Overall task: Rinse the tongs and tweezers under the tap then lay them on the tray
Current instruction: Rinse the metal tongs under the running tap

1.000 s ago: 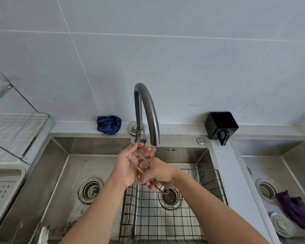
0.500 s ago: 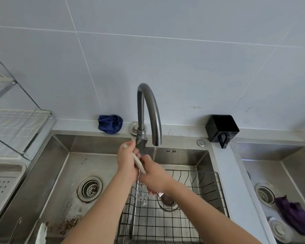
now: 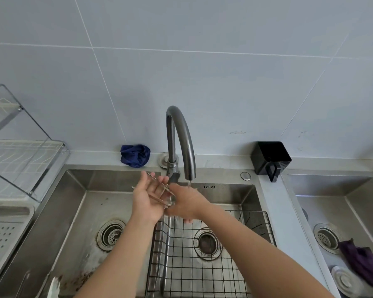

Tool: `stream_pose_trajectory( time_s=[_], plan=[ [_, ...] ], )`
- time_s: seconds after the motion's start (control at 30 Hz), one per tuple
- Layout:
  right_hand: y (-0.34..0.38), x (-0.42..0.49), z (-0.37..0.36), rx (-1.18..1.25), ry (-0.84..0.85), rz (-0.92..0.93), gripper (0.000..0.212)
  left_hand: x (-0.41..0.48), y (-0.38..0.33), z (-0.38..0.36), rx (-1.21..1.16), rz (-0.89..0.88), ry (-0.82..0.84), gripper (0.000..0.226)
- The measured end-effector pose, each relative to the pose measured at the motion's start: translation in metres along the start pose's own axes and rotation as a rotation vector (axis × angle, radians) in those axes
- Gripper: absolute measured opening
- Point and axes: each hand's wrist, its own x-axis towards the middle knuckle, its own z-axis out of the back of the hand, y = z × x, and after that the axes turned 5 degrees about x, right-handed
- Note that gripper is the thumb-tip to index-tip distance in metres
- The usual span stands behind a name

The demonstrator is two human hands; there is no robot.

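Rinsing under way: thin steel tongs and tweezers (image 3: 160, 186) lie across the left hand (image 3: 148, 201), fingers straight, just left of the curved grey tap (image 3: 181, 134). The right hand (image 3: 186, 201) is beneath the spout, grip unclear. The white perforated tray (image 3: 0, 237), far left of the tap, awaits both.

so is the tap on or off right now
On: a thin stream of water runs from the tap spout down onto the right hand.
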Motion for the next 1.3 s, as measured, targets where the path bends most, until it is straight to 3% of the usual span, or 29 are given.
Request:
stream_pose_trajectory(
  time_s=[0.1,0.2,0.27,0.37,0.43,0.53,0.7,0.83,0.9,1.0,1.17,1.3],
  plan=[
    [-0.007,-0.013,0.0,0.377,0.155,-0.017,0.032,0.0,-0.006,0.002,-0.097,-0.01,0.016,0.021],
    [-0.018,-0.028,-0.007,0.511,0.13,-0.026,0.03,0.0,0.001,-0.003,-0.128,-0.007,0.065,0.021],
    [-0.024,-0.034,-0.014,0.417,0.015,-0.065,0.031,0.0,0.007,-0.01,-0.104,0.006,0.078,0.021],
    [-0.033,-0.034,-0.024,0.035,-0.28,-0.095,0.033,-0.001,0.028,-0.024,0.114,-0.01,-0.027,0.023],
    [-0.036,-0.036,-0.029,0.027,-0.428,-0.134,0.033,-0.004,0.052,-0.035,0.243,-0.034,-0.107,0.023],
    [-0.041,-0.048,-0.044,0.074,-0.511,-0.163,0.031,-0.006,0.07,-0.042,0.312,-0.04,-0.158,0.024],
    [-0.052,-0.091,-0.081,0.189,-0.497,-0.096,0.029,0.001,0.053,-0.025,0.428,-0.022,-0.192,0.036],
    [-0.042,-0.09,-0.07,0.783,-0.446,-0.103,0.024,-0.014,0.072,-0.025,0.505,0.054,-0.038,0.027],
    [-0.037,-0.084,-0.061,0.957,-0.453,-0.064,0.028,-0.022,0.081,-0.023,0.535,0.061,0.026,0.023],
    [-0.035,-0.088,-0.052,0.928,-0.499,-0.031,0.03,-0.026,0.075,-0.022,0.571,0.059,0.074,0.029],
    [-0.042,-0.101,-0.059,0.96,-0.435,-0.009,0.025,-0.025,0.058,-0.018,0.565,0.194,0.126,0.054],
    [-0.048,-0.107,-0.072,0.992,-0.426,-0.072,0.033,-0.022,0.056,-0.018,0.41,0.08,0.006,0.023]
  ],
)
